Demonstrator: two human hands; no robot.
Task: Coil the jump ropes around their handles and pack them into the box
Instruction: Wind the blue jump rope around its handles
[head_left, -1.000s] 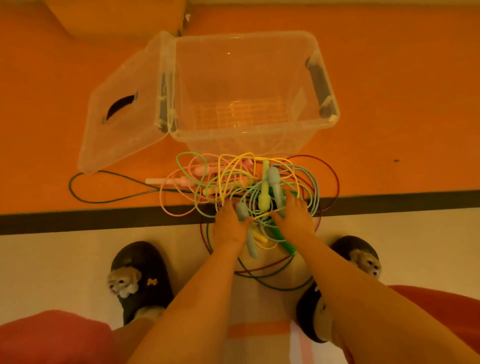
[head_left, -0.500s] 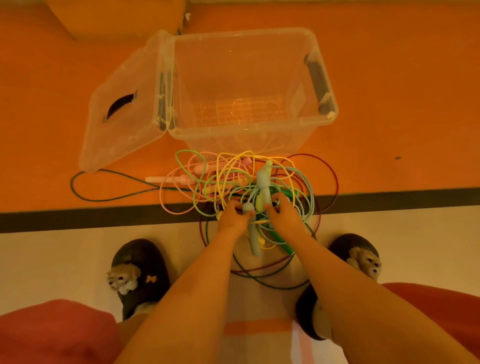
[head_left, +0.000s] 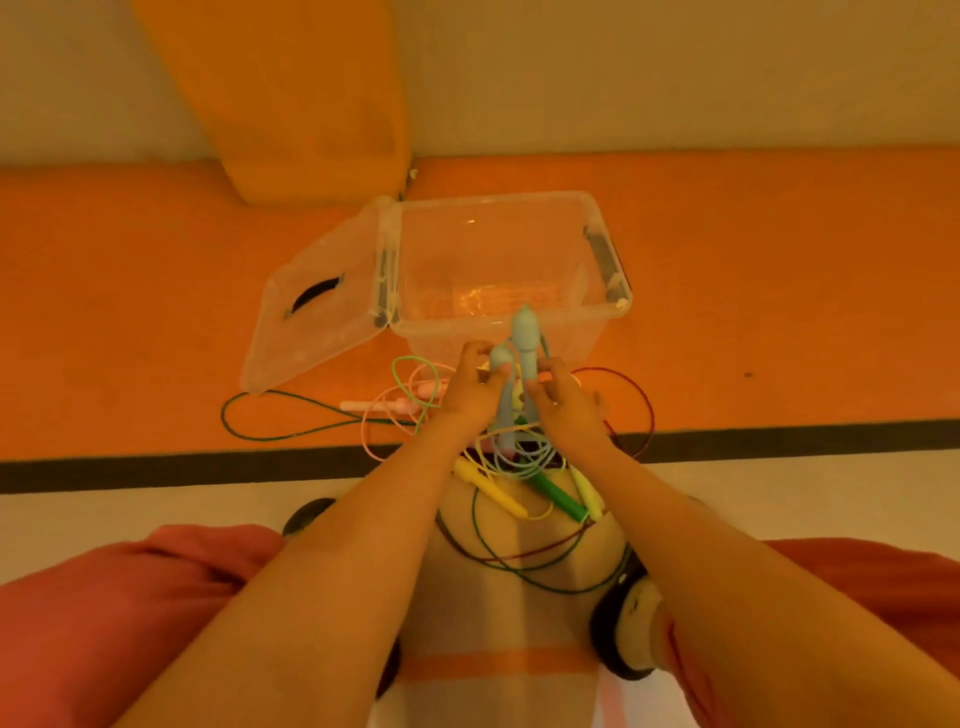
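Observation:
A tangle of coloured jump ropes (head_left: 524, 467) lies on the floor in front of a clear plastic box (head_left: 597, 312) whose lid (head_left: 311, 322) is swung open to the left. My left hand (head_left: 475, 387) grips one pale blue handle (head_left: 501, 364) and my right hand (head_left: 563, 402) grips the other pale blue handle (head_left: 525, 338). Both handles are raised upright above the pile, and their pale blue rope trails down into it. Yellow handles (head_left: 493, 491), a green handle (head_left: 553, 493) and pink handles (head_left: 400, 404) stay on the floor.
The box stands on an orange mat (head_left: 156, 312) bounded by a black stripe (head_left: 156, 465). An orange block (head_left: 291, 104) leans against the wall behind the box. My slippers (head_left: 623, 629) and red-clad knees (head_left: 104, 623) flank the pile. A dark green rope loop (head_left: 270, 415) stretches left.
Both hands took hold of the pale blue handles in the pile and lifted them up and forward towards the box. The view tilted upward, showing the wall.

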